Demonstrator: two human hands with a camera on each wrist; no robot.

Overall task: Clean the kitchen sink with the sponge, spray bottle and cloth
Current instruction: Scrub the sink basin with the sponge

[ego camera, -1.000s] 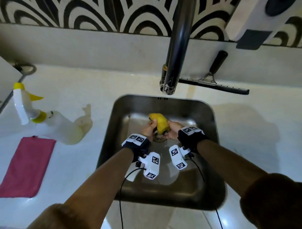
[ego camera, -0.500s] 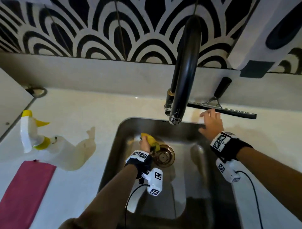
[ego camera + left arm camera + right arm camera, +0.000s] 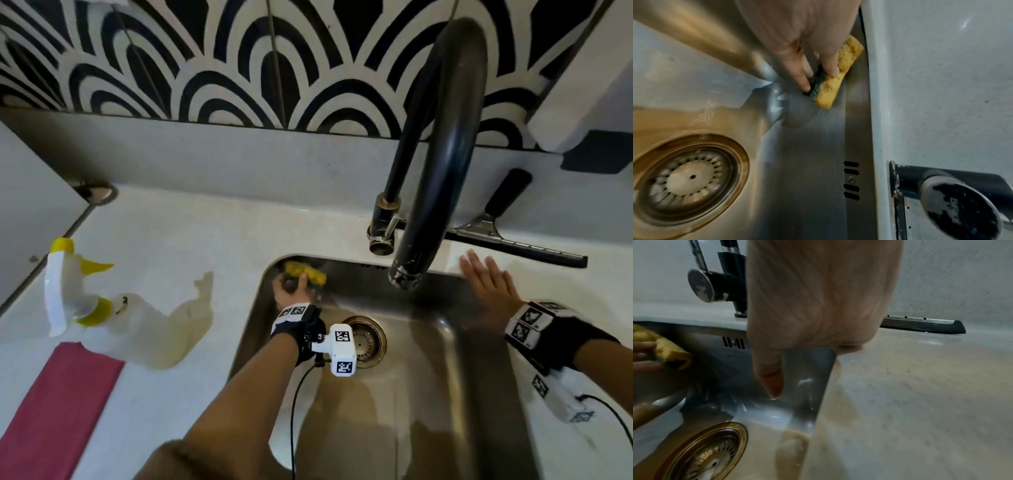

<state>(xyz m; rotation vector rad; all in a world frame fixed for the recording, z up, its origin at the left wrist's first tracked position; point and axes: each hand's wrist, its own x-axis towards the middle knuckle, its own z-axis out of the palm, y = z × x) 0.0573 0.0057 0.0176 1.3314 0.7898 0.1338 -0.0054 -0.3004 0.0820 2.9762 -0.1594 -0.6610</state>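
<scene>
My left hand [image 3: 291,286] grips a yellow sponge [image 3: 306,272] with a green scouring face [image 3: 818,81] and presses it against the back wall of the steel sink [image 3: 428,329], in its far left corner. The sponge [image 3: 840,71] sits just under the counter's rim, and the sponge [image 3: 668,352] also shows at the left edge of the right wrist view. My right hand [image 3: 486,284] lies flat on the counter at the sink's far right corner, fingers straight, holding nothing. A white spray bottle [image 3: 102,308] with yellow trim lies on the counter at the left, beside a red cloth [image 3: 58,407].
A black curved faucet [image 3: 442,150] arches over the sink's back, its knob [image 3: 962,207] near the rim. A squeegee [image 3: 513,240] lies on the counter behind my right hand. The brass drain [image 3: 366,339] sits mid-basin. A patterned tile wall rises behind.
My right hand let go of the sponge and moved to the counter at the right. My left hand carried the sponge from above the drain to the sink's far left corner.
</scene>
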